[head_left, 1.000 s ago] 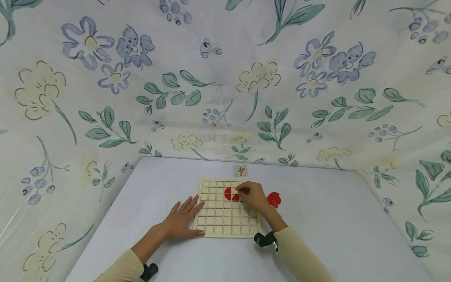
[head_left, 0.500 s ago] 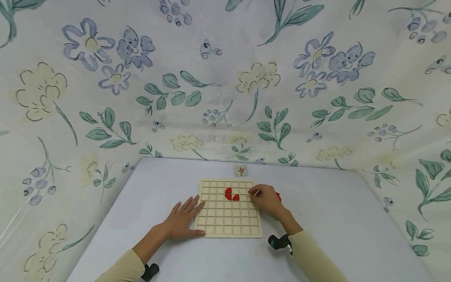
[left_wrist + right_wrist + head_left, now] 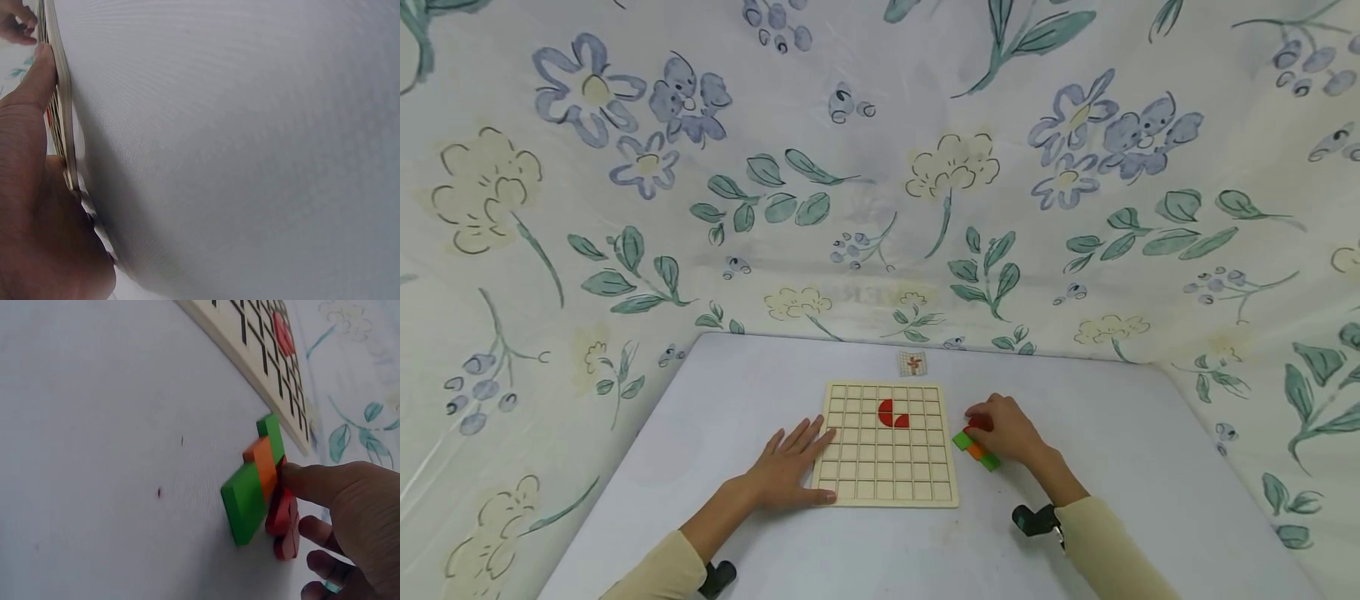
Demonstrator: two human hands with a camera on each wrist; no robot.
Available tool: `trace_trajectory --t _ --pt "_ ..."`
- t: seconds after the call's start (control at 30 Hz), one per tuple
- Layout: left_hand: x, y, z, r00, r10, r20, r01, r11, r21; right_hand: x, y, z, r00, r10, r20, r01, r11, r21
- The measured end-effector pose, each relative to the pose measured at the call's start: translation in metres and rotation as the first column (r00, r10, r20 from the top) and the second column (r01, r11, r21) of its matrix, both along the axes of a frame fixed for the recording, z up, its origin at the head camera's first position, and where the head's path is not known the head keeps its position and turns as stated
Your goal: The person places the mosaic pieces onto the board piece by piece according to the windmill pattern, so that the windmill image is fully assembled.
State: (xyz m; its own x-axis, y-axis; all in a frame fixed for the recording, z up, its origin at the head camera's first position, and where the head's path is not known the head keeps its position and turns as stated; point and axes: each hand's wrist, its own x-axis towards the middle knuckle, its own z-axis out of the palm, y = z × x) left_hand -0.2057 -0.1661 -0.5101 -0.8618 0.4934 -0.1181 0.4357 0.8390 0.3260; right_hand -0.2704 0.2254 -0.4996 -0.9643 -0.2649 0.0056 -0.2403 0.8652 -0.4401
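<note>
A pale wooden grid board (image 3: 880, 467) lies on the table, with several red curved pieces (image 3: 887, 414) set in its upper cells. My left hand (image 3: 786, 477) rests on the board's left edge, fingers and thumb spread. To the board's right, my right hand (image 3: 1007, 429) is over a small group of blocks, its fingers curled. In the right wrist view its thumb meets a red block (image 3: 279, 512); the index fingertip is hidden. Beside the red blocks lie green blocks (image 3: 244, 500) and an orange block (image 3: 265, 467), touching each other.
A small patterned card (image 3: 913, 363) lies behind the board. The white table (image 3: 1097, 433) ends at a flower-printed cloth (image 3: 865, 250) rising behind it and at both sides.
My right hand has moved from over the red pieces on the board, rightward to the loose blocks. The green and orange blocks show more fully now. My left hand has stayed put.
</note>
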Motion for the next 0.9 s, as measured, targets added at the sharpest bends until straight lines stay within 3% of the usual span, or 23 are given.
trace_trajectory --t 0.17,0.47,0.73,0.9 --pt "0.0 -0.002 -0.005 1.0 -0.002 -0.011 0.003 0.999 0.032 0.001 0.006 0.001 1.0 0.028 0.005 -0.028 0.996 0.088" --pt "0.001 -0.001 -0.005 1.0 0.006 0.003 -0.006 0.999 0.038 0.004 0.01 0.003 0.997 0.083 -0.001 -0.083 0.994 0.067" --pt "0.001 -0.002 -0.005 1.0 0.011 -0.006 -0.011 1.0 0.014 0.005 0.013 0.004 0.993 0.116 0.026 -0.114 0.991 -0.07" --pt "0.001 -0.002 -0.003 1.0 0.013 0.002 -0.013 1.0 0.021 0.001 0.014 0.006 0.993 0.095 0.075 -0.079 0.978 -0.195"
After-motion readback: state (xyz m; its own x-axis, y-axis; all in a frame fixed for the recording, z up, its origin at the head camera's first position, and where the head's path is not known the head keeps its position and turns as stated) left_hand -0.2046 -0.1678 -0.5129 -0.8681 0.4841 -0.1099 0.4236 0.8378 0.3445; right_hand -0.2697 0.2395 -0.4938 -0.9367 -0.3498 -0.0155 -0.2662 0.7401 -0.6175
